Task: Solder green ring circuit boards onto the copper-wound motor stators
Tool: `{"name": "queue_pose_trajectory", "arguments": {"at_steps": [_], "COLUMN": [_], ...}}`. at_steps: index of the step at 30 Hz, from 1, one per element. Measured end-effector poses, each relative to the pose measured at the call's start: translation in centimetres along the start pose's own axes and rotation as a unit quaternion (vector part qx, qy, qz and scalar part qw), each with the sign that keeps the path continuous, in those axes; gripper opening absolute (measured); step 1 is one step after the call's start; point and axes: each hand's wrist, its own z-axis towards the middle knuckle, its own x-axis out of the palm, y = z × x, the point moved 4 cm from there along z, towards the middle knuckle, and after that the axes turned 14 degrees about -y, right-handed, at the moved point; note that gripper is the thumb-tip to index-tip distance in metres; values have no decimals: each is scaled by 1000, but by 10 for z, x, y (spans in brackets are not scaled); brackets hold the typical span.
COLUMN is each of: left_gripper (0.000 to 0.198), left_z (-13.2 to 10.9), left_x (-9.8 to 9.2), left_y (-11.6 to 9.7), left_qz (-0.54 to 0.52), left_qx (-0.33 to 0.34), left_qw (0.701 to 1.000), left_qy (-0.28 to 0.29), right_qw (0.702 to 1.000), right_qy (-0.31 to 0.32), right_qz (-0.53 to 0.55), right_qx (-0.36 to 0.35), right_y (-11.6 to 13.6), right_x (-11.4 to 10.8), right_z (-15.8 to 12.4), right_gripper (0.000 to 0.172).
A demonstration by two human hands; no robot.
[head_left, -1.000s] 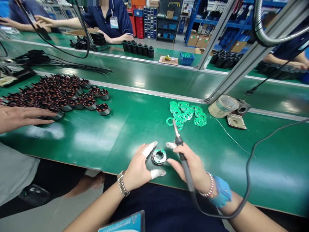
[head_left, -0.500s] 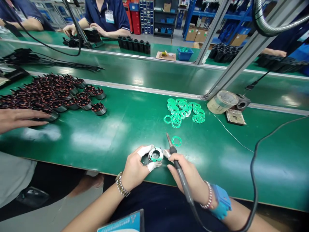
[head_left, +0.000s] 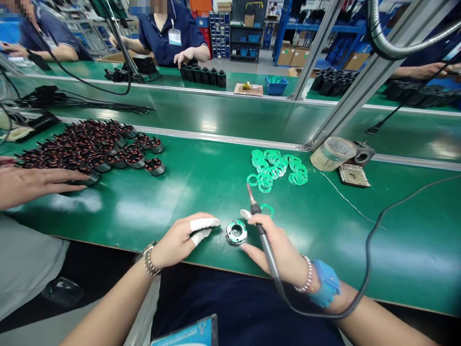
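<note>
Left hand (head_left: 182, 238) open, holding nothing, fingers together, two fingers in white finger cots (head_left: 203, 223); metal wristwatch (head_left: 149, 259) on that wrist. Right hand (head_left: 277, 245) narrow, wrapped around a soldering iron (head_left: 265, 240), tip pointing forward and left, black cable (head_left: 367, 259) trailing right. Beaded bracelet (head_left: 307, 274) and blue wrist strap (head_left: 324, 283) on right wrist. Metal stator with green ring (head_left: 236, 232) lies flat on the green desk (head_left: 118, 214) between the hands, just beside both, apparently untouched.

Single green ring (head_left: 267, 208) just past the right hand. Green ring pile (head_left: 277, 166) farther forward. Beyond the right hand: tape roll (head_left: 333, 154), metal block (head_left: 362, 157), small tray (head_left: 355, 175). Well left of the hands, a co-worker's hand (head_left: 36, 186) touches the edge of a wound stator pile (head_left: 90, 151).

Farther on: second green conveyor (head_left: 216, 110), aluminium post (head_left: 363, 81), black cylinders (head_left: 203, 76), co-worker (head_left: 169, 41), blue bin (head_left: 276, 85), parts shelves (head_left: 219, 29), cardboard boxes (head_left: 291, 56).
</note>
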Motion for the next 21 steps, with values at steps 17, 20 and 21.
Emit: {"name": "queue_pose_trajectory", "arguments": {"at_steps": [17, 20, 21], "left_gripper": [15, 14, 14], "left_z": [18, 19, 19], "left_x": [47, 46, 46], "left_y": [-4, -3, -3], "left_qz": [-344, -348, -351], "left_qx": [-309, -311, -311], "left_qw": [886, 884, 883], "left_qy": [-20, -25, -25], "right_qw": [986, 977, 974], "right_qy": [-32, -23, -17], "right_qz": [31, 7, -2], "right_qx": [-161, -213, -225], "right_y": [9, 13, 13], "right_x": [5, 13, 14], "right_z": [21, 24, 24], "right_gripper": [25, 22, 22]}}
